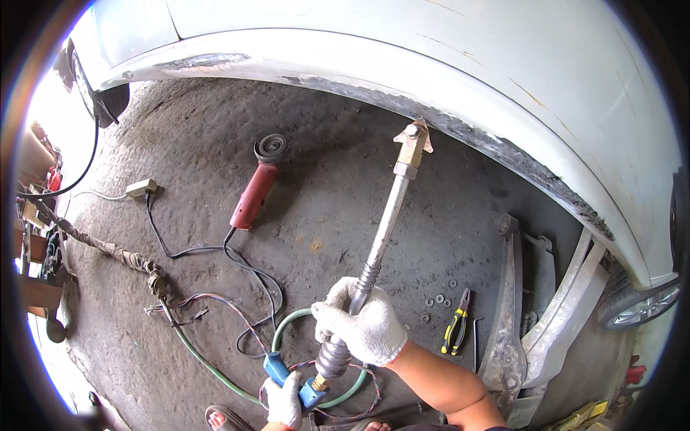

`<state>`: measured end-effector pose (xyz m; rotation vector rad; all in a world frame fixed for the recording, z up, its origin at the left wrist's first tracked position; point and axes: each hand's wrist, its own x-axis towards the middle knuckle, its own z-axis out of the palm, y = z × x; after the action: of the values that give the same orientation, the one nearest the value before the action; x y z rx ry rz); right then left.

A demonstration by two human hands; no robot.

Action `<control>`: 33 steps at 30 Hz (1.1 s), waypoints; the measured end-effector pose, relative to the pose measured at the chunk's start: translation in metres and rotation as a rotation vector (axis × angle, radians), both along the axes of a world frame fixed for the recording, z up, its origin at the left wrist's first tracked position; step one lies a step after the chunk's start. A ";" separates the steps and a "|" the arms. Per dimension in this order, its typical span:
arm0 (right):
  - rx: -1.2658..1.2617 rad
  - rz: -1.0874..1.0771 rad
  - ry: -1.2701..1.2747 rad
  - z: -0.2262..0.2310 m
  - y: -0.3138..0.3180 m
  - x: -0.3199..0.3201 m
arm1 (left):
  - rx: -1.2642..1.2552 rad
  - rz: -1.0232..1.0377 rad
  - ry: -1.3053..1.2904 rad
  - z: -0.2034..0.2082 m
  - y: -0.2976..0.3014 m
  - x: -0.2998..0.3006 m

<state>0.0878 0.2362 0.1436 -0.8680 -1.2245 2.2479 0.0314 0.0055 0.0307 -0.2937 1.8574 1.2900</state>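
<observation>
Rod tool (pixel 381 237), long axis steeply diagonal, tip (pixel 413 136) toward car sill (pixel 474 133)

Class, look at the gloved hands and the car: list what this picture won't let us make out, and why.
All in the head view:
- Part of the metal rod: hidden inside the right hand.
- Part of the blue handle: covered by the left hand.
- The white car's upper body: cut off by the upper edge.
</observation>
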 end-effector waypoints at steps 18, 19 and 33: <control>-0.037 -0.045 0.236 0.052 0.069 -0.025 | 0.135 0.019 -0.069 0.001 -0.011 -0.017; -0.039 -0.046 0.251 0.054 0.079 -0.026 | 0.100 0.064 -0.056 0.006 -0.005 -0.014; 0.128 0.135 -0.066 -0.038 -0.029 0.014 | -0.065 -0.101 0.016 -0.027 -0.029 -0.006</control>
<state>0.1016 0.2067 0.1056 -0.8391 -1.4804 2.2307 0.0252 -0.0234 0.0040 -0.2218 1.9057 1.1691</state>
